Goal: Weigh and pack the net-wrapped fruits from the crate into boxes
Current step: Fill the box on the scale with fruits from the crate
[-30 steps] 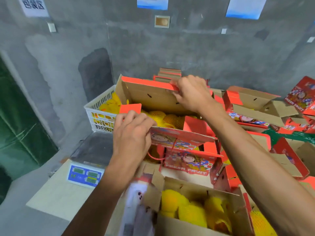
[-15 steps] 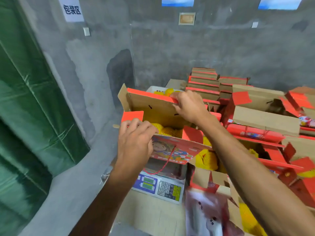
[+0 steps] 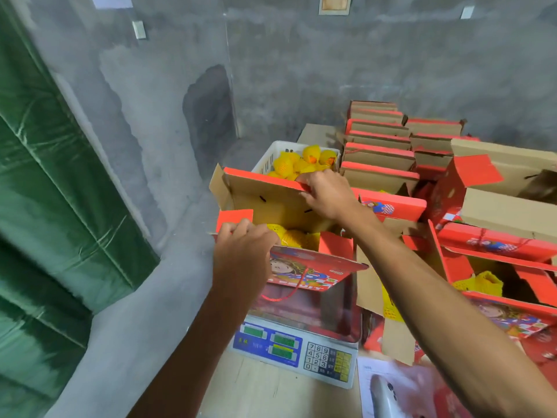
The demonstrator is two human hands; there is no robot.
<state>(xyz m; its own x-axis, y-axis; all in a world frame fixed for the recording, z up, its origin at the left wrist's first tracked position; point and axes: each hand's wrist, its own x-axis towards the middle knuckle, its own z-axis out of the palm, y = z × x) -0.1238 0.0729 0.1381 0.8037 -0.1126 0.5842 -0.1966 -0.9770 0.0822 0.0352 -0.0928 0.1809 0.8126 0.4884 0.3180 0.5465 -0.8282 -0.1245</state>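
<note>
Stacked boxes [image 3: 379, 152], flat and unfilled, are ranged behind; open boxes [image 3: 497, 260] at the right are part-filled, so much packing is judged left. The box [image 3: 289, 236] in hand is held above the scale [image 3: 297, 345], long axis left to right, opening upward, printed front toward the viewer; netted fruit [image 3: 294, 236] is seen inside. Crate [image 3: 272, 153], behind it, is still stocked with fruit. Right hand [image 3: 327, 196]: fingers pinched on the rear flap's edge. Left hand [image 3: 244, 254]: fingers curled over the near left rim.

The scale [image 3: 297, 342] readouts are too blurred to read.
</note>
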